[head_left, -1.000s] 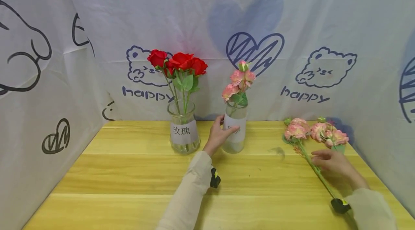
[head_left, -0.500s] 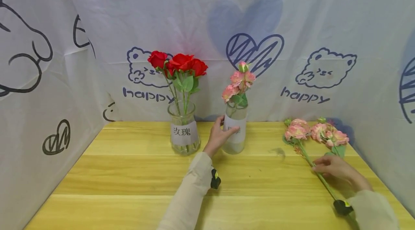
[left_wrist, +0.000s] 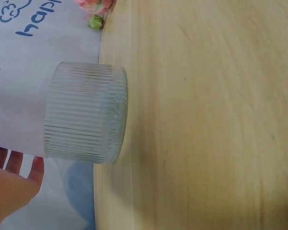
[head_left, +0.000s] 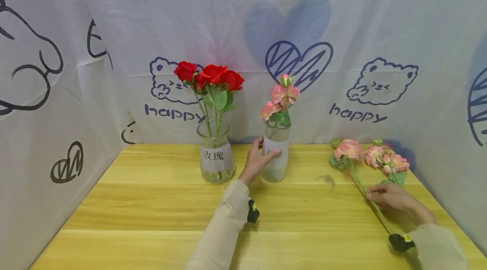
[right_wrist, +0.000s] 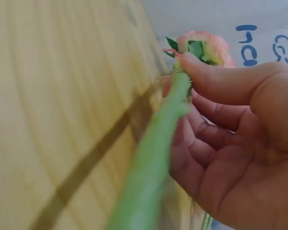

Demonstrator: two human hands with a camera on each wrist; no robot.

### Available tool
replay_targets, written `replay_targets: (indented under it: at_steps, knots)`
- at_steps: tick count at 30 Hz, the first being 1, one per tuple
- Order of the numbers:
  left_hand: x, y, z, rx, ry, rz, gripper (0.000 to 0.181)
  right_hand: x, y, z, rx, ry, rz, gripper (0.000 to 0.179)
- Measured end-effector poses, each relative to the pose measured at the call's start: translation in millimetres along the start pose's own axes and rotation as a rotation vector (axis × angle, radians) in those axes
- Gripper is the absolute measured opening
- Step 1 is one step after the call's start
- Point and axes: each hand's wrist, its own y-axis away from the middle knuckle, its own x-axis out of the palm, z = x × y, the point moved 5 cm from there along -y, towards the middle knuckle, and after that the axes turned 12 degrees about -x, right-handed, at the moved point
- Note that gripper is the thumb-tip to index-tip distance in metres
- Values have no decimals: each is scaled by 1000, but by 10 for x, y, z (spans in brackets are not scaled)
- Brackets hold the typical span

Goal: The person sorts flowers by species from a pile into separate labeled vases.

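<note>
A ribbed glass vase [left_wrist: 86, 115] with a white paper label holds pink flowers [head_left: 281, 96]. My left hand [head_left: 255, 161] grips it from the left, thumb across the label and fingers reaching behind. At the right, my right hand [head_left: 393, 198] pinches the green stem [right_wrist: 156, 143] of a pink flower [head_left: 348, 149] between thumb and fingers. In the right wrist view the stem runs toward the camera, its shadow on the wood. Beyond this hand lies another pink flower stem, its blooms [head_left: 392, 162] near the back right of the table.
Left of my left hand stands a second glass vase [head_left: 217, 173], labelled and holding several red roses [head_left: 214, 75]. The wooden table [head_left: 152, 211] is bounded at the back and sides by printed white cloth [head_left: 236, 8].
My right hand has moved from above the flower stem onto it and now pinches it. The bloom has shifted slightly left. My left hand stays on the vase.
</note>
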Motion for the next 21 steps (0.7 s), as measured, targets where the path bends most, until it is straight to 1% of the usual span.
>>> replay_targets:
  at_steps: [4,8,12,17,18,20,21]
  knots:
    - [4,1,5,-7,-4,0,70,-8,-11,14,17,-50,-41,52]
    - [4,6,2,-5,-1,1,69,10,-26,48,9,-109,-61,54]
    - [-1,18,-1,-4,1,2,69,31,-45,91,-22,-225,-108,53]
    - [-3,19,2,-7,6,1,69,15,-79,167,-94,-379,-172,44]
    - [-2,18,1,-5,8,2,69,8,-85,182,-97,-412,-184,42]
    - [-1,18,0,-7,9,5,69,-1,-100,215,-99,-455,-202,48]
    - [0,20,-2,-6,8,6,69,-8,-106,229,-95,-480,-217,45]
